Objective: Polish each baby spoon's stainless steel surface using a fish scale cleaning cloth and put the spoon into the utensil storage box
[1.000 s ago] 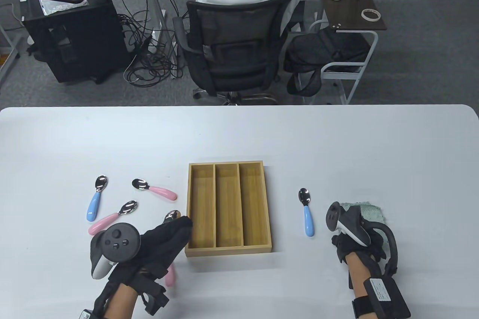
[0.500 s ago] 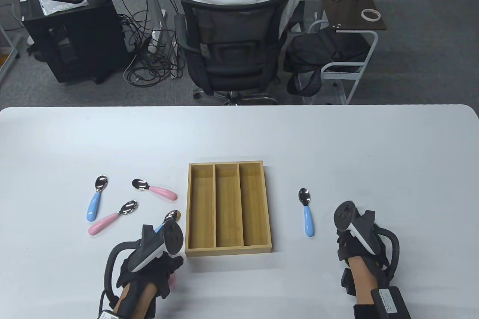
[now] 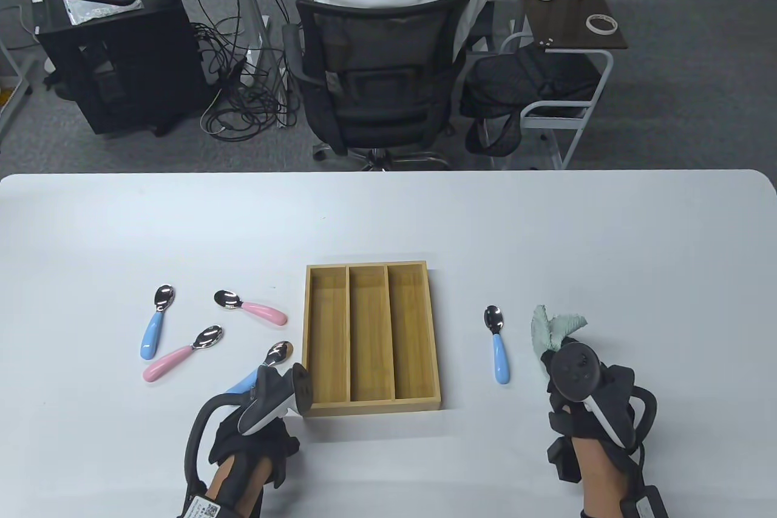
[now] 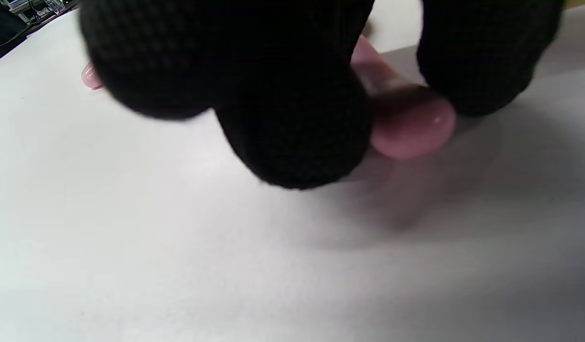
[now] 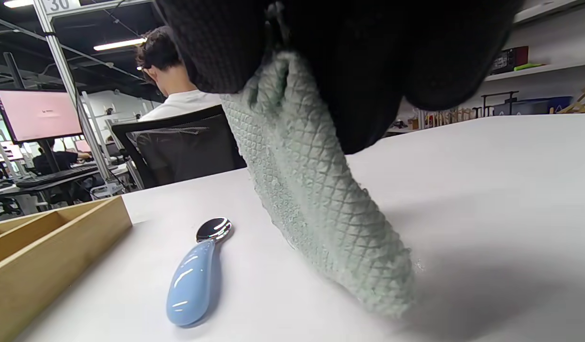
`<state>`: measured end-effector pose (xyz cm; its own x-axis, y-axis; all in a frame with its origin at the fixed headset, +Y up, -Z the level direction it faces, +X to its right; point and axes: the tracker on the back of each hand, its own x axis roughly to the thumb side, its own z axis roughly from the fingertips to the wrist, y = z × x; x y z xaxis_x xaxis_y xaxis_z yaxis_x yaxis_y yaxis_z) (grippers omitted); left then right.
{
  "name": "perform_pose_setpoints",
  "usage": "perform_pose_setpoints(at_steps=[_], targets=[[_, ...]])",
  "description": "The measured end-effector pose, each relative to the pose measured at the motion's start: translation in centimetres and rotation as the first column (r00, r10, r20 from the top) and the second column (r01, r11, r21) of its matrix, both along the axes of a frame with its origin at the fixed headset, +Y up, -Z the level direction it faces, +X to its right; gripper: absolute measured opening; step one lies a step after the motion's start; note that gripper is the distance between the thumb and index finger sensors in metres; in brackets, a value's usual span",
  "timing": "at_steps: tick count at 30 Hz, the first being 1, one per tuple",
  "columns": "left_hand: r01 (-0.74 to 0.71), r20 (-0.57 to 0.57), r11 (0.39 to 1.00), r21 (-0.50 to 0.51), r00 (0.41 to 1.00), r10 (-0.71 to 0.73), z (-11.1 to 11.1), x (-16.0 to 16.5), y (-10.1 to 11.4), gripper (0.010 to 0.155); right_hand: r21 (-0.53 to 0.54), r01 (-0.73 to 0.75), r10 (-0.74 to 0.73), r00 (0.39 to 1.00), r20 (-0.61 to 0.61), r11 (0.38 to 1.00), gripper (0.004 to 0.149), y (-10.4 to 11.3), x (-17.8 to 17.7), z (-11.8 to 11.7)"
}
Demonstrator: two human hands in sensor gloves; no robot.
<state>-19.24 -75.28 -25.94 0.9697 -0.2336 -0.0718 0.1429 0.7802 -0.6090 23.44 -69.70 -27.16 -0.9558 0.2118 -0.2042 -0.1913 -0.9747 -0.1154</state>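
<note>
The wooden utensil storage box [image 3: 370, 405] with three empty compartments sits mid-table. My left hand [image 3: 252, 442] is near its front left corner; in the left wrist view its fingers [image 4: 292, 118] pinch the pink spoon's handle [image 4: 411, 130] low over the table. That spoon is hidden in the table view. My right hand [image 3: 576, 415] grips the green fish scale cloth [image 3: 555, 330], which hangs from the fingers [image 5: 316, 209] with its lower end at the tabletop. A blue-handled spoon [image 3: 498, 351] lies between box and cloth.
Left of the box lie a blue spoon [image 3: 155, 323], two pink spoons [image 3: 252, 306] [image 3: 182, 354] and another blue spoon [image 3: 267, 363] beside my left hand's tracker. Beyond the far table edge a person sits in an office chair [image 3: 376, 81].
My left hand drew back toward the near edge and turned over, uncovering the blue spoon by the box. My right hand gathered the cloth and lifted it off the table.
</note>
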Motion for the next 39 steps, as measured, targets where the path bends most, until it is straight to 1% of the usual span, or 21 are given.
perform_pose_setpoints(at_steps=[3, 12, 15, 17, 19, 20, 21, 22, 23, 24, 25, 26, 27, 28, 30, 31, 32, 34, 35, 38, 39], targets=[[0.0, 0.005, 1.0, -0.008, 1.0, 0.0, 0.1, 0.0, 0.0, 0.069, 0.013, -0.004, 0.004, 1.0, -0.003, 1.0, 0.043, 0.1, 0.0, 0.2], [-0.018, 0.043, 0.998, -0.057, 0.999, 0.02, 0.5, 0.0, -0.3, 0.064, 0.013, 0.024, -0.024, 1.0, -0.005, 1.0, 0.042, 0.1, 0.2, 0.4], [-0.082, 0.045, 0.997, 0.004, 0.996, 0.081, 0.8, -0.4, 1.1, 0.061, 0.013, 0.07, -0.07, 0.997, -0.013, 0.997, 0.042, 0.2, 0.5, 0.5], [-0.184, 0.053, 0.979, 0.089, 0.982, 0.18, 1.0, -1.3, 3.2, 0.06, 0.037, 0.142, -0.142, 0.99, -0.016, 0.989, 0.043, 0.3, 0.8, 0.6], [-0.294, 0.062, 0.941, 0.168, 0.956, 0.288, 1.1, -2.1, 5.0, 0.059, 0.066, 0.236, -0.234, 0.972, -0.027, 0.97, 0.043, 0.5, 1.1, 0.7], [-0.374, 0.078, 0.9, 0.223, 0.927, 0.366, 1.1, -2.5, 6.1, 0.059, 0.083, 0.324, -0.32, 0.946, -0.052, 0.943, 0.043, 0.7, 1.1, 0.8], [-0.449, 0.108, 0.86, 0.241, 0.893, 0.436, 1.1, -2.7, 6.8, 0.059, 0.09, 0.418, -0.412, 0.907, -0.084, 0.904, 0.043, 0.9, 1.0, 0.8], [-0.575, 0.215, 0.767, 0.285, 0.818, 0.534, 1.1, -2.8, 7.7, 0.057, 0.084, 0.541, -0.527, 0.838, -0.142, 0.837, 0.043, 1.1, 0.7, 0.7], [-0.66, 0.281, 0.69, 0.299, 0.752, 0.597, 0.9, -2.7, 8.2, 0.057, 0.079, 0.626, -0.605, 0.774, -0.184, 0.776, 0.043, 1.2, 0.3, 0.6], [-0.783, 0.359, 0.556, 0.279, 0.622, 0.696, 0.8, -2.3, 8.6, 0.057, 0.056, 0.737, -0.709, 0.666, -0.232, 0.674, 0.043, 1.5, -0.5, 0.3], [-0.854, 0.392, 0.435, 0.285, 0.518, 0.761, 0.6, -1.9, 8.7, 0.057, 0.028, 0.799, -0.768, 0.586, -0.26, 0.6, 0.044, 1.8, -1.3, 0.1], [-0.897, 0.383, 0.355, 0.265, 0.435, 0.815, 0.4, -1.5, 8.6, 0.057, 0.006, 0.838, -0.804, 0.526, -0.278, 0.546, 0.044, 2.1, -2.3, 0.0], [-0.943, 0.389, 0.254, 0.215, 0.321, 0.864, 0.3, -0.8, 8.4, 0.057, -0.013, 0.858, -0.822, 0.488, -0.295, 0.514, 0.044, 2.4, -3.3, -0.2], [-0.971, 0.432, 0.159, 0.18, 0.223, 0.874, 0.1, -0.1, 8.1, 0.057, -0.027, 0.869, -0.831, 0.462, -0.309, 0.494, 0.044, 2.6, -4.4, -0.3], [-0.992, 0.414, 0.073, 0.101, 0.109, 0.904, 0.1, 1.1, 7.3, 0.056, -0.089, 0.878, -0.841, 0.416, -0.346, 0.47, 0.044, 2.9, -7.1, -0.5], [-0.995, 0.417, 0.039, 0.089, 0.073, 0.906, 0.2, 1.6, 6.8, 0.056, -0.132, 0.885, -0.852, 0.376, -0.364, 0.447, 0.044, 2.9, -8.6, -0.5], [-0.996, 0.414, 0.036, 0.086, 0.069, 0.907, 0.3, 1.8, 6.5, 0.056, -0.169, 0.895, -0.866, 0.33, -0.376, 0.414, 0.043, 2.8, -9.8, -0.4], [-0.993, 0.424, 0.056, 0.101, 0.094, 0.901, 0.5, 2.0, 6.0, 0.056, -0.238, 0.913, -0.894, 0.224, -0.388, 0.332, 0.043, 2.3, -12.0, -0.1], [-0.992, 0.428, 0.077, 0.102, 0.114, 0.897, 0.6, 1.9, 5.7, 0.056, -0.276, 0.924, -0.907, 0.141, -0.396, 0.264, 0.043, 1.7, -13.3, 0.1], [-0.989, 0.425, 0.085, 0.121, 0.129, 0.896, 1.1, 1.8, 4.8, 0.056, -0.337, 0.927, -0.912, 0.011, -0.41, 0.163, 0.048, 0.1, -15.0, 0.7], [-0.991, 0.416, 0.086, 0.105, 0.122, 0.901, 1.3, 2.0, 4.4, 0.056, -0.363, 0.922, -0.921, -0.016, -0.389, 0.137, 0.045, -0.4, -15.3, 0.8]])
